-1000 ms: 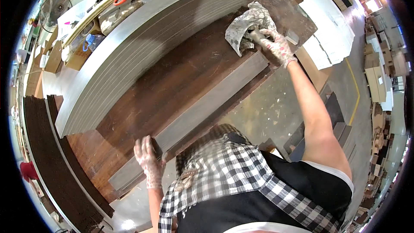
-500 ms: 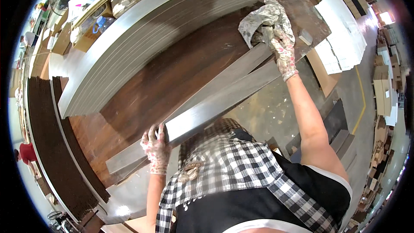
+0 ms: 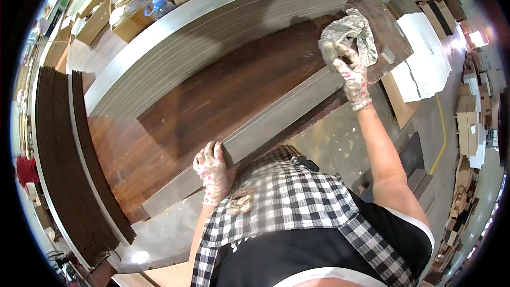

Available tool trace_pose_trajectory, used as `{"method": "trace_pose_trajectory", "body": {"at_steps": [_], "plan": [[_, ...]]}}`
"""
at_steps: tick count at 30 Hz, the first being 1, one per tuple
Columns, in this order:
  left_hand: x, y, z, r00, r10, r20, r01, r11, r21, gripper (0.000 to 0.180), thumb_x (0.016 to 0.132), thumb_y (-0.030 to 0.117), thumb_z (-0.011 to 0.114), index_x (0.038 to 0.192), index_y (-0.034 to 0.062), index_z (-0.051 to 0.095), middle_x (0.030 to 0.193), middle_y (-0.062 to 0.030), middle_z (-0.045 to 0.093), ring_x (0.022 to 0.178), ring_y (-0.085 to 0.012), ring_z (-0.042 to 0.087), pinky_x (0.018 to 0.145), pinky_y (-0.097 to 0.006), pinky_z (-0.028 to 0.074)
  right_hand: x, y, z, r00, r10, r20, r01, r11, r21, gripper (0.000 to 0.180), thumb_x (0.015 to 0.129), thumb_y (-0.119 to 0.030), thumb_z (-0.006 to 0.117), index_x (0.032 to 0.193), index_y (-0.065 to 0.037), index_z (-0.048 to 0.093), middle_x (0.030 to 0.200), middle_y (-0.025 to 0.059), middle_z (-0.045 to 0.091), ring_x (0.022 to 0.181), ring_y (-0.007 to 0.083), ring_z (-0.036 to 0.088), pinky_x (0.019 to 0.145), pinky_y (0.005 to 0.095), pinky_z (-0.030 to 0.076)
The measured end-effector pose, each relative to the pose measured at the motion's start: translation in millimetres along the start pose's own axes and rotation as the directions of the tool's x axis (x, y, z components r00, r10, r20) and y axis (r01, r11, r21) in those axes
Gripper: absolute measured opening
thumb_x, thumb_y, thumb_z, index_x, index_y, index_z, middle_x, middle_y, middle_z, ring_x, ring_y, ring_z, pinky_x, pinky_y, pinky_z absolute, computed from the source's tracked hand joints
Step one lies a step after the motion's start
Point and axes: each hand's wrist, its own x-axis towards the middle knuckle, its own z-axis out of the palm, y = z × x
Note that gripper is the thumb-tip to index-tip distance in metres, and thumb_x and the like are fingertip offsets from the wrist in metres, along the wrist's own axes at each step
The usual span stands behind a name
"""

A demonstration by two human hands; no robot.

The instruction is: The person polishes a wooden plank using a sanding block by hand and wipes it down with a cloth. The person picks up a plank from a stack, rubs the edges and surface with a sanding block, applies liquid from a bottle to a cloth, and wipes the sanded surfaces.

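A long grey plank lies along the near edge of a dark brown wooden board. My left hand, in a patterned glove, grips the plank's near edge close to my body. My right hand, also gloved, is closed on a crumpled grey rag and presses it down at the far right end of the plank. I wear a checked shirt and a black apron.
A tall stack of grey planks runs along the far side of the brown board. Dark ribbed panels stand at the left. White sheets and cardboard boxes lie on the concrete floor at the right. Boxes and a bottle sit behind the stack.
My right hand with the rag has slid along the plank's far end. My left hand shifted up along the plank's near edge and now grips it.
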Motion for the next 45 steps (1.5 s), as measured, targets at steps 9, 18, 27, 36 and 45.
{"method": "trace_pose_trajectory", "body": {"at_steps": [9,18,27,36,45], "plan": [[13,-31,-11,0.987,0.107,0.121,-0.094,0.99,-0.106,0.087,0.061,0.028,0.087,0.137,0.0086,0.048,0.126,-0.0136,0.055,0.118,-0.0341,0.05,0.101,-0.049,0.037,-35,-25,110,0.677,-0.061,0.733,0.372,0.888,-0.27,0.037,0.075,-0.011,0.078,0.11,-0.005,0.069,0.11,0.0089,0.069,0.105,0.0258,0.063,0.095,0.0377,0.048],[-80,-53,3,0.902,-0.052,-0.429,-0.052,0.972,-0.228,0.037,0.067,0.012,0.077,0.103,0.0118,0.068,0.104,-0.0073,0.066,0.101,-0.0308,0.062,0.089,-0.045,0.048,-78,-39,232,0.407,-0.09,0.909,0.502,0.854,-0.14,0.042,0.07,-0.016,0.079,0.11,-0.01,0.069,0.111,0.0097,0.067,0.106,0.0283,0.061,0.095,0.0406,0.048],[-77,2,-69,0.868,-0.039,-0.496,-0.155,0.926,-0.343,0.031,0.077,0.013,0.059,0.105,0.0094,0.071,0.118,-0.008,0.064,0.113,-0.0287,0.059,0.097,-0.046,0.049,-153,-170,441,0.11,-0.329,0.938,0.504,0.831,0.233,0.039,0.078,-0.028,0.072,0.11,-0.008,0.067,0.102,0.014,0.064,0.102,0.0342,0.06,0.09,0.044,0.048],[-70,33,-79,0.901,0.028,-0.433,-0.218,0.892,-0.395,0.029,0.077,0.012,0.059,0.104,0.0089,0.069,0.116,-0.0078,0.063,0.114,-0.0308,0.057,0.099,-0.046,0.046,-159,-223,506,0.212,-0.319,0.924,0.538,0.827,0.162,0.038,0.085,-0.043,0.065,0.106,-0.011,0.071,0.108,0.0139,0.067,0.108,0.0325,0.061,0.093,0.0421,0.049],[-84,20,-60,0.908,0.012,-0.418,-0.198,0.893,-0.405,0.034,0.072,0.012,0.062,0.105,0.0102,0.07,0.118,-0.0081,0.063,0.117,-0.0308,0.056,0.099,-0.047,0.045,-195,-256,490,-0.123,-0.518,0.847,0.586,0.651,0.483,0.018,0.076,-0.027,0.071,0.088,-0.013,0.072,0.088,0.0117,0.065,0.094,0.0322,0.064,0.078,0.0448,0.052]]}}
